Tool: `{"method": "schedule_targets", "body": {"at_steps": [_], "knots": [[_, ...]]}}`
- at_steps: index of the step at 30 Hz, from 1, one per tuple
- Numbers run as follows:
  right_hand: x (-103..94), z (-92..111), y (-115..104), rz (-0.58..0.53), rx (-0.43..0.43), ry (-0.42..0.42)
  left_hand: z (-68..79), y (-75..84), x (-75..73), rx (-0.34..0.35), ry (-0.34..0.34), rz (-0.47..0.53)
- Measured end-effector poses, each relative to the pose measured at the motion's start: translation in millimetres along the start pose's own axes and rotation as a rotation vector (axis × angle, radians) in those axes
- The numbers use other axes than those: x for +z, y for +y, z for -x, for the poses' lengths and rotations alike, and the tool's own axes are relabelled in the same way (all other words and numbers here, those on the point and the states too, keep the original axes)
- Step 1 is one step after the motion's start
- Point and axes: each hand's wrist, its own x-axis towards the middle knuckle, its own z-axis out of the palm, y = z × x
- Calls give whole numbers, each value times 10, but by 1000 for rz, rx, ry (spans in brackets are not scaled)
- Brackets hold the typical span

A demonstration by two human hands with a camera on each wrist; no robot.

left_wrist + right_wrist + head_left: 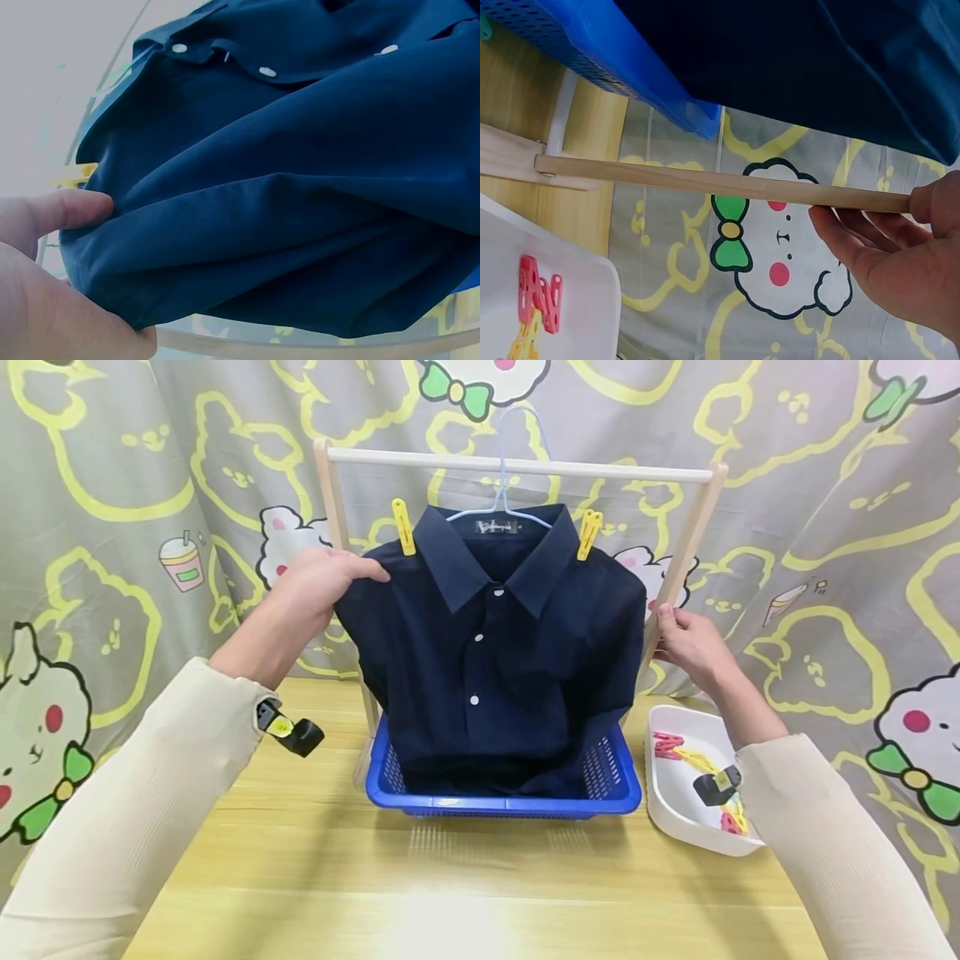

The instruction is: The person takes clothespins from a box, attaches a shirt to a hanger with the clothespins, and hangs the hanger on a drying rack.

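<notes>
A navy button-up shirt (525, 652) hangs from a light blue hanger (502, 493) on a wooden rack's white bar (450, 461). Yellow clothespins (403, 527) clip it at both shoulders. My left hand (318, 578) pinches the shirt's shoulder at the left; in the left wrist view the thumb (79, 208) lies on top of the fabric. At the right, my right hand (690, 639) grips the rack's upright post (780, 189) between thumb and fingers. The shirt's lower part sits inside a blue basket (502, 806).
A white tray (656, 793) with red and yellow clothespins (697, 760) stands right of the basket on the wooden table (315, 868). Behind the rack hangs a grey curtain (247, 443) with cartoon prints.
</notes>
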Motion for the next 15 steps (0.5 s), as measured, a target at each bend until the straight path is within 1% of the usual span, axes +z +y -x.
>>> {"method": "schedule_targets", "body": {"at_steps": [5,8,12,15], "knots": [[2,6,3,-11,-2,-1,-18,32,46,3,21,-108],[-3,5,8,-10,2,-3,-23,23,71,1,24,-151],[-9,6,5,-4,5,-7,-12,-2,105,8,22,-152],[-8,6,3,-5,5,-2,0,-30,126,47,34,-128]]}}
